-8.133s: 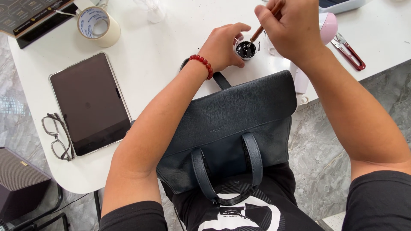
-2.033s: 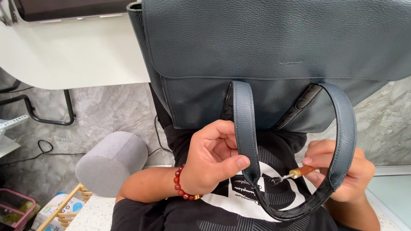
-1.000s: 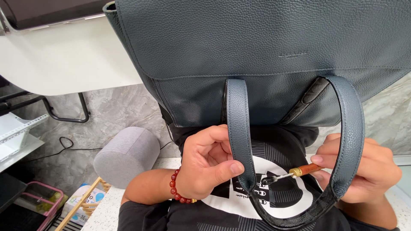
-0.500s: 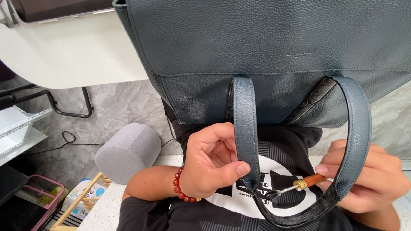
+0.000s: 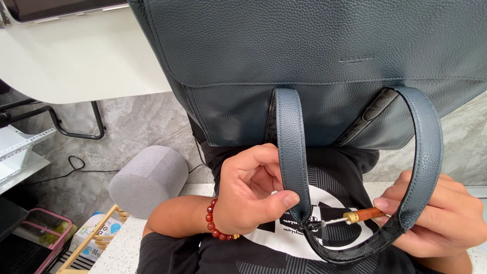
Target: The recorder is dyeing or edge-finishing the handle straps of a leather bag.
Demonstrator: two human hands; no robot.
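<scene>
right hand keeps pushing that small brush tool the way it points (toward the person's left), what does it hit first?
Probably the bag strap: the right hand aims the wooden-handled tool at the strap's lower edge, where the tip already seems to touch. Just behind it is the left hand, thumb pinching the strap. Depth is unclear.

Dark blue pebbled-leather bag handle worked on with a fine tool

The looped blue leather handle is pinched by the left hand; a thin wooden-handled, brass-collared tool is gripped in the right hand, its tip set against the handle's edge.
</scene>
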